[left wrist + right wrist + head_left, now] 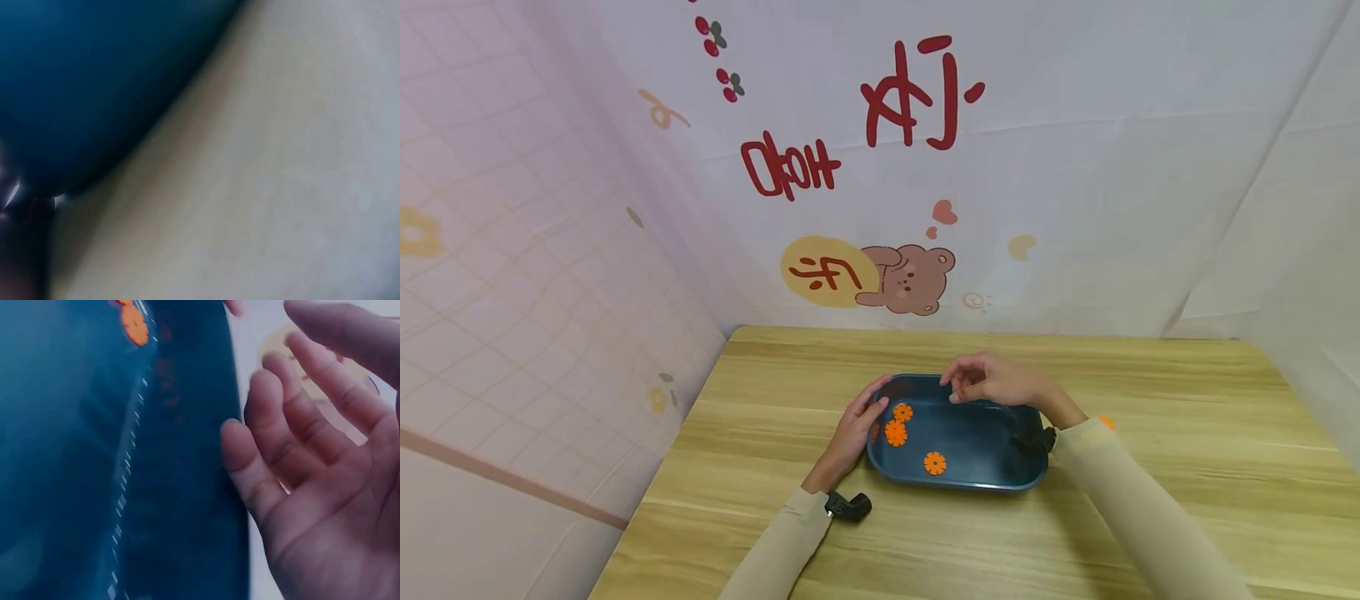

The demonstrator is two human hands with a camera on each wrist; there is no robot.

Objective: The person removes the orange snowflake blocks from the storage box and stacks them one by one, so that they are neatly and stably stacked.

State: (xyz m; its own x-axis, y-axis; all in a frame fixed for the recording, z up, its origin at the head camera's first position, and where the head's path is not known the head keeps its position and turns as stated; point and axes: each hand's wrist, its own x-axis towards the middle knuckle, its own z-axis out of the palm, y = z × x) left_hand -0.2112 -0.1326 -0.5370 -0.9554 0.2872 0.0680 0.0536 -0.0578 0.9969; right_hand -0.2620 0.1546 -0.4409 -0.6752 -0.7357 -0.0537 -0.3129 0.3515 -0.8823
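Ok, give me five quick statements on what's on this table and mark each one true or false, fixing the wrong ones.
1. The left grip holds one end of the blue tray. True.
2. Orange discs lie in the tray. True.
3. The right grip pinches a disc. False: it holds nothing visible.
4. Nothing orange shows outside the tray. False: an orange piece shows beside the right sleeve.
5. The table has a wood-grain top. True.
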